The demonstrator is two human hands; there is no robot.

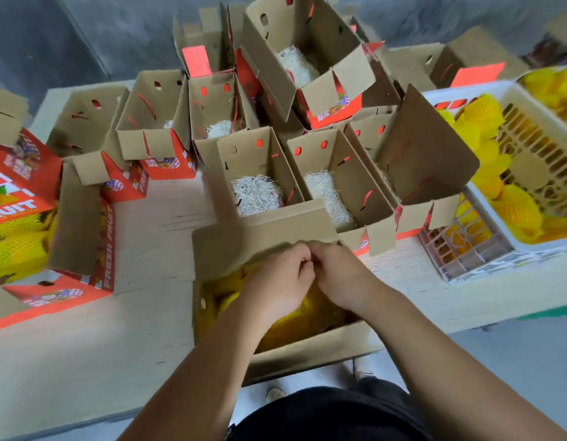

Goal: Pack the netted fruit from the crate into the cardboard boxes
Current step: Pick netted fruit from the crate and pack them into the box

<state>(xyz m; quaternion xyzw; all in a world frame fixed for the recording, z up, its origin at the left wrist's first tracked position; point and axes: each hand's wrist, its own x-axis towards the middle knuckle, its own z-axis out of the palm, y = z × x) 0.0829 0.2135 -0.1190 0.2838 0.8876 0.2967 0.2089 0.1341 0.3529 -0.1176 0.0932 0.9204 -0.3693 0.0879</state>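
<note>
- Nearest, both hands meet over the open box (275,348) at the tabletop's (116,345) front edge: the left hand (275,281) and right hand (336,275) have fingers curled and their tips pressed together at one spot, as if pinching something small between them; what it is cannot be made out, and blur hides the detail.
- Under the hands, yellow netted fruit (294,326) already lies in that box, so this one looks filled or nearly so, and the hands seem busy finishing or closing it.
- To the left, a red printed box (69,291) also holds netted fruit, its flaps up; by my reading it is packed but not shut.
- Just beyond the hands stand two open boxes (256,173) side by side, each with only a pad of pale shredded filler (256,195) at the bottom, no fruit yet.
- Farther back, several more open boxes wait, some showing the same filler, one stacked atop others.
- At the right, the white crate (485,198) still carries many netted pieces, with more yellow behind it.
- Judged so, the work is early: two boxes have fruit, most remain to be filled.
</note>
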